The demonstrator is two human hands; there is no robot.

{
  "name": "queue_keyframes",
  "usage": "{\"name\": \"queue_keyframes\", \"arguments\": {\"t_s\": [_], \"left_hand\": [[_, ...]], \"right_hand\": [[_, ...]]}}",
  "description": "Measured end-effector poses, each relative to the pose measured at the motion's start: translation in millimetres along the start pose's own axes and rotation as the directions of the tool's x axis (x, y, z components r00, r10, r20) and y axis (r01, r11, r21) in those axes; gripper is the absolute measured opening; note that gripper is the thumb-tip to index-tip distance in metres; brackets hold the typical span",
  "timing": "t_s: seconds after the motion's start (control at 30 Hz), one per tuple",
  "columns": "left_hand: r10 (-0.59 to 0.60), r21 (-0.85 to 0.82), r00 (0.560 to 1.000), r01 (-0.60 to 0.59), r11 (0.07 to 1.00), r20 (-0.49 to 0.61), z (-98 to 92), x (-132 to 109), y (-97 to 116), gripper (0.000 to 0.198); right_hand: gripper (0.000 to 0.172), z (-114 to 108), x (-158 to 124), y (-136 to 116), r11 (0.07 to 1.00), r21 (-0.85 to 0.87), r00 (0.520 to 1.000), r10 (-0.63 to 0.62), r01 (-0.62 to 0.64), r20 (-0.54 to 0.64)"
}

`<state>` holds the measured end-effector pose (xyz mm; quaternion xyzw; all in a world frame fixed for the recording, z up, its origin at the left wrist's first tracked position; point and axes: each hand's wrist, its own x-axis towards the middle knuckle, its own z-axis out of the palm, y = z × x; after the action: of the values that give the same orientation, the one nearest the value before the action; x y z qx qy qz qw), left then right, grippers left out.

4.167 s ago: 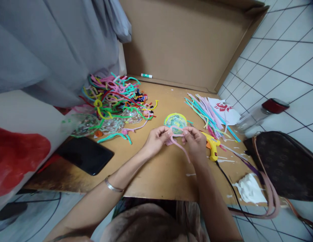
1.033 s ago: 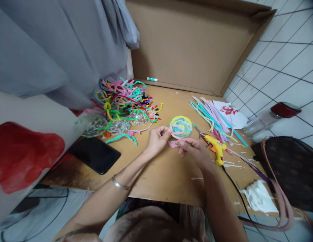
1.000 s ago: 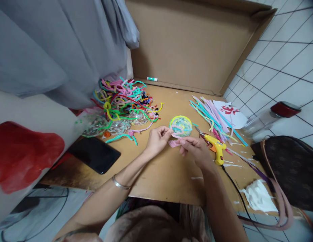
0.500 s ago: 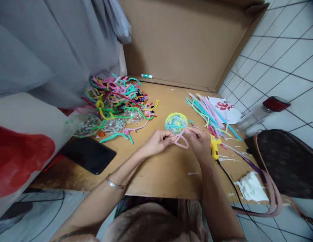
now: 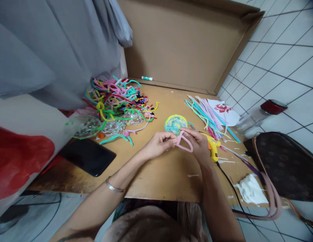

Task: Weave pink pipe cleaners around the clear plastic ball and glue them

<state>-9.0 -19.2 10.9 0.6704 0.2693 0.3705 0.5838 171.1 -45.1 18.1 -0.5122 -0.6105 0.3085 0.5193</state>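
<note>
A pink pipe cleaner, bent into a loop, is stretched between my two hands above the table. My left hand pinches its left end between thumb and fingers. On the other side, my right hand grips the upper part of the loop, with its fingertips closed. Just beyond them lies a round disc with a yellow rim, a mottled green and white middle and a turquoise strip across it. A yellow glue gun lies right of my right hand, which partly covers it.
Tangled colourful pipe cleaners and clear mottled discs fill the left back. A black phone lies front left. Straight pipe cleaners, a bottle, crumpled tissue and a brown bag are rightward. Cardboard stands behind.
The pink loop has turned and opened wider, shifting slightly right. My right hand has shifted a little, its fingers now higher over the loop. My left hand keeps its pinch.
</note>
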Motion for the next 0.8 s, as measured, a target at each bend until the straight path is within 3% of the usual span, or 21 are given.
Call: {"name": "queue_keyframes", "arguments": {"t_s": [0.1, 0.23, 0.3, 0.47, 0.67, 0.8], "left_hand": [[0.012, -0.054, 1.0, -0.014, 0.998, -0.029, 0.2, 1, -2, 0.043], [0.009, -0.125, 0.998, -0.016, 0.992, -0.06, 1.8, 2, -3, 0.043], [0.0, -0.147, 0.998, -0.009, 0.989, -0.065, 2.9, 3, -3, 0.043], [-0.006, -0.186, 0.998, -0.005, 0.983, -0.063, 4.7, 3, -2, 0.046], [0.017, -0.149, 0.996, -0.029, 0.988, -0.083, 4.2, 3, -5, 0.046], [0.025, -0.151, 0.995, -0.039, 0.988, -0.095, 5.1, 3, -6, 0.045]], "right_hand": [[0.023, 2, -1, -4, 0.997, -0.041, 0.996, -0.069, 0.072, 0.057], [0.033, 8, -4, -9, 0.996, 0.084, 0.991, 0.011, -0.023, 0.135], [0.028, 11, -6, -11, 0.993, 0.114, 0.99, 0.01, -0.026, 0.144], [0.01, 13, -5, -5, 0.985, 0.023, 0.985, -0.171, 0.171, 0.005], [0.018, 10, -1, 8, 0.909, -0.191, 0.928, -0.372, 0.37, 0.023], [0.022, 13, -4, 6, 0.895, -0.243, 0.925, -0.38, 0.374, 0.027]]}}
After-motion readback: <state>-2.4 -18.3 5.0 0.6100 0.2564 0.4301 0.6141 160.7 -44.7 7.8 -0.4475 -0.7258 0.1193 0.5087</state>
